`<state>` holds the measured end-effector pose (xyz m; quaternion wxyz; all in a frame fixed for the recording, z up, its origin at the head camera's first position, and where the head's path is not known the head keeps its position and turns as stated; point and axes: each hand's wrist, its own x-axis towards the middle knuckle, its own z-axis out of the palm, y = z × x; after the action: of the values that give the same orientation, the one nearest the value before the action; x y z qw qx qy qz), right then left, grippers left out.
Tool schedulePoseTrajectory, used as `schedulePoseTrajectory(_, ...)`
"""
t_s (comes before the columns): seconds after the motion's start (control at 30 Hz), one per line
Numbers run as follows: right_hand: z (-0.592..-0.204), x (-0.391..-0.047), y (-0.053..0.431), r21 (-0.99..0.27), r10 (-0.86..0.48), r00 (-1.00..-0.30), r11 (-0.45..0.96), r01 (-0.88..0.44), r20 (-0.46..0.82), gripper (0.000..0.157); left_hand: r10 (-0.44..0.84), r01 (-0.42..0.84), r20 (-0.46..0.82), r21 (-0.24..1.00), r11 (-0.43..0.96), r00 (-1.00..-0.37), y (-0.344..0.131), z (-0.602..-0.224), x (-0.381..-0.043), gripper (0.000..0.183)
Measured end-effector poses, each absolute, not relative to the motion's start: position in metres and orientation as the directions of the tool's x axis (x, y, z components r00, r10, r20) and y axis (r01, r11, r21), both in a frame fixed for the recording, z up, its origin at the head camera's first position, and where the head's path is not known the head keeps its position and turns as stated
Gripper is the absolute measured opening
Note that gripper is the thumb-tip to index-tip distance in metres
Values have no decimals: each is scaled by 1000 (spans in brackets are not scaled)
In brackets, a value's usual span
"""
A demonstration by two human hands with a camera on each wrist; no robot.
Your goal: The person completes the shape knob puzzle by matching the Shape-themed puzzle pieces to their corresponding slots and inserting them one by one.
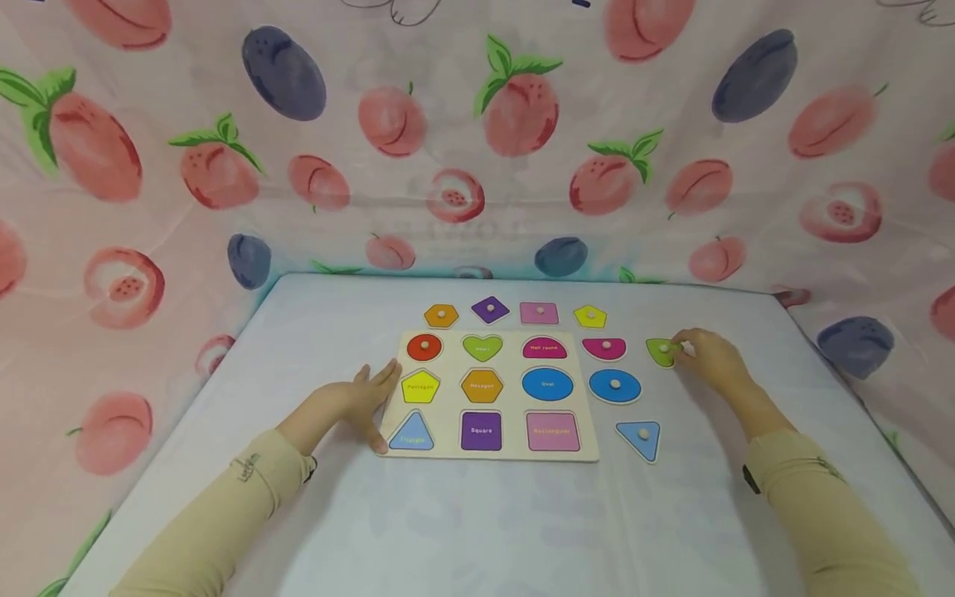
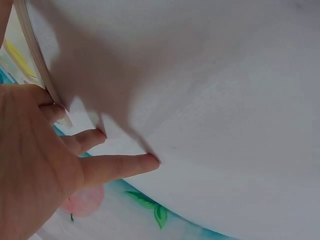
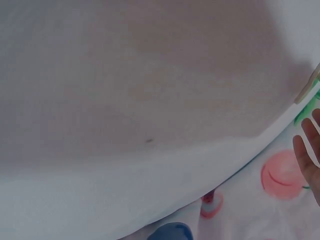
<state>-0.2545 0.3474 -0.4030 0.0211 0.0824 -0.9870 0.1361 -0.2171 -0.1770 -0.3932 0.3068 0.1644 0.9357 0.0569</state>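
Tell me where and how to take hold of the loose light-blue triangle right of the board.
Pinch the round knob on the triangle from above, coming in from its right. The triangle lies flat on the table, so its thin edges look awkward to lift, while the knob stands up from its face; the board lies to its left.

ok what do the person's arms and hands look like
The left sleeve and right sleeve are long and beige. Blurred dark lettering marks the left one, a dark marking the right. Something dark shows at each cuff. The left hand and right hand look ungloved.
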Motion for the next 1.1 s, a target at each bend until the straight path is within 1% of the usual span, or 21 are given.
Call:
schedulePoseTrajectory(0.23, -404, -264, 350, -348, -221, -975, 914, -208, 4, 30, 352, 257, -546, 245, 935, -760, -178, -396, -215, 130)
schedulePoseTrajectory(0.37, -403, -272, 347, -364, -224, -973, 912, -189, -56, 31, 334, 233, -544, 248, 940, -770, -180, -397, -211, 130)
schedulePoseTrajectory(0.47, -403, -277, 345, -363, -210, -974, 917, -164, -91, 28, 325, 221, -540, 250, 943, -776, -182, -397, -210, 131)
schedulePoseTrajectory(0.63, -402, -279, 345, -355, -210, -974, 920, -169, -80, 22, 330, 222, -535, 258, 940, -778, -181, -397, -212, 131)
schedulePoseTrajectory(0.93, -406, -279, 349, -356, -206, -975, 920, -166, -78, 23, 335, 249, -542, 227, 941, -771, -179, -394, -216, 130)
schedulePoseTrajectory(1.1, -406, -279, 347, -349, -153, -985, 930, -115, -83, 25, 337, 242, -545, 240, 940, -768, -180, -392, -215, 130)
